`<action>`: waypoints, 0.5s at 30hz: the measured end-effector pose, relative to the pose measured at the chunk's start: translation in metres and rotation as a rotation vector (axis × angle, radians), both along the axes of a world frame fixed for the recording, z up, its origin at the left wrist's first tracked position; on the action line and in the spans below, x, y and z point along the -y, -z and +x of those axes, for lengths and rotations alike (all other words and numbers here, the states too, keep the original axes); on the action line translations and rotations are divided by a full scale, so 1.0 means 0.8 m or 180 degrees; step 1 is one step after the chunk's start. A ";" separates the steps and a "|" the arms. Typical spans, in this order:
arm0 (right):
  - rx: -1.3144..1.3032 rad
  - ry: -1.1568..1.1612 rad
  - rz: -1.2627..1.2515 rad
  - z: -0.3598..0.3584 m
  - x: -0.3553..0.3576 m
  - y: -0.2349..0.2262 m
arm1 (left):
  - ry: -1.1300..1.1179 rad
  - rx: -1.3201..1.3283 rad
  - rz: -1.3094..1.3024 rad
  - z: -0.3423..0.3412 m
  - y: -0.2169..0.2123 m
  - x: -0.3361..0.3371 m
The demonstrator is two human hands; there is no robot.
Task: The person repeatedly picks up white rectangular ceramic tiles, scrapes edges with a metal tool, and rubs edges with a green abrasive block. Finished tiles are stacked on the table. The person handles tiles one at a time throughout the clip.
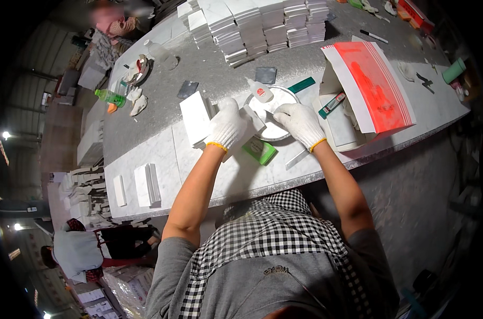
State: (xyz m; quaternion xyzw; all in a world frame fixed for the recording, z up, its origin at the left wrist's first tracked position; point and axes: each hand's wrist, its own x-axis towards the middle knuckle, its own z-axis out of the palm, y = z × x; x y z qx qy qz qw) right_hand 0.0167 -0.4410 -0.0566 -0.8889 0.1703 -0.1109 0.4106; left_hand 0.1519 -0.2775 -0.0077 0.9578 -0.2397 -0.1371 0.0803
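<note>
My left hand (228,127), in a white knit glove with a yellow cuff, grips a small stone tile (255,119) by its end and holds it tilted at the edge of a round plate (293,97). Above the plate's white powder (274,131), my right hand (301,125), gloved the same way, has its fingers curled together; what they hold, if anything, is hidden. A white squeeze bottle (261,92) lies across the plate's far side. Left of my left hand stands a stack of white tiles (194,117). A green box (260,152) sits just nearer than the plate.
Tall tile stacks (252,26) stand at the far side. On the right is an open red-and-white carton (369,87); a dark green strip (301,84) lies beside it. More tiles (147,184) stand at the left front, near a green bottle (110,98). Another person (82,250) is beyond the table.
</note>
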 end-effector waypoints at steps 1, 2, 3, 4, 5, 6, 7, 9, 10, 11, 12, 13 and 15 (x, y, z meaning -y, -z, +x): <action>0.0137 0.0002 -0.0026 0.002 0.000 0.000 | 0.0090 0.0032 -0.0041 0.001 0.000 0.000; 0.0265 0.0008 -0.0043 0.003 -0.002 -0.004 | 0.0184 0.0055 -0.0072 0.001 0.001 -0.001; 0.0393 0.0016 -0.0061 0.003 -0.004 -0.006 | 0.0280 0.0078 -0.0105 0.001 0.002 -0.003; 0.0364 0.0028 -0.0057 0.001 -0.003 -0.006 | 0.0317 0.0067 -0.0169 0.003 0.006 -0.004; 0.0347 0.0033 -0.0060 0.001 -0.002 -0.006 | 0.0348 0.0068 -0.0240 0.005 0.008 -0.005; 0.0329 0.0037 -0.0063 -0.001 0.000 -0.006 | 0.0379 0.0069 -0.0311 0.005 0.009 -0.005; 0.0326 0.0105 -0.0179 -0.004 0.001 -0.003 | 0.0386 0.0076 -0.0355 0.004 0.009 -0.004; 0.0326 0.0224 -0.0406 -0.012 0.004 0.003 | 0.0383 0.0097 -0.0436 -0.003 -0.001 -0.003; 0.0224 0.0292 -0.0623 -0.016 0.005 0.004 | 0.0388 0.0089 -0.0523 -0.004 -0.004 -0.004; 0.0118 0.0368 -0.0841 -0.022 0.005 0.002 | 0.0401 0.0076 -0.0611 -0.006 -0.007 -0.005; 0.0012 0.0442 -0.1058 -0.027 0.005 0.001 | 0.0413 0.0064 -0.0699 -0.005 -0.008 -0.005; -0.0086 0.0435 -0.1253 -0.028 0.005 0.006 | 0.0313 -0.0437 -0.1111 -0.002 -0.009 -0.006; -0.0210 0.0411 -0.1404 -0.029 0.003 0.017 | 0.0100 -0.1435 -0.1946 0.005 -0.012 -0.007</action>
